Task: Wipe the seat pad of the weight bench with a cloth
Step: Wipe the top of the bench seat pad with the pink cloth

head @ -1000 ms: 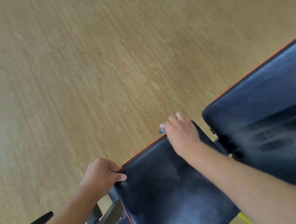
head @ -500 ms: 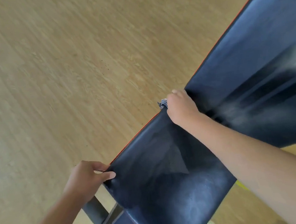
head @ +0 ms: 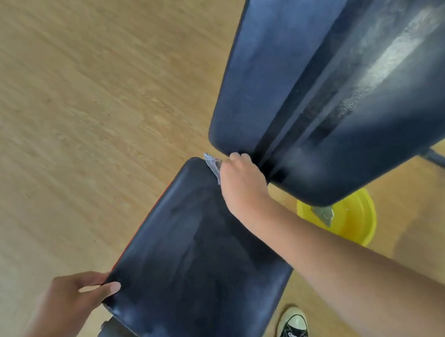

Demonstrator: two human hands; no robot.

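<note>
Over wood floor (head: pixel 71 101), streaked seat pad (head: pixel 198 267) (dusty).

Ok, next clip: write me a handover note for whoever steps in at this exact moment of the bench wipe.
Right hand: closed on the cloth, pressing it at the far end of the seat pad, by the gap to the back pad.
Left hand: gripping the seat pad's near left corner, thumb on top, steadying it.
Yellow basin sits on the floor under the back pad, right of the seat.
Done: the seat pad shows wipe streaks across most of its top.
Left: probably finish the far edge and corners, then go over any dull patches; I cannot tell how clean it is.
</note>
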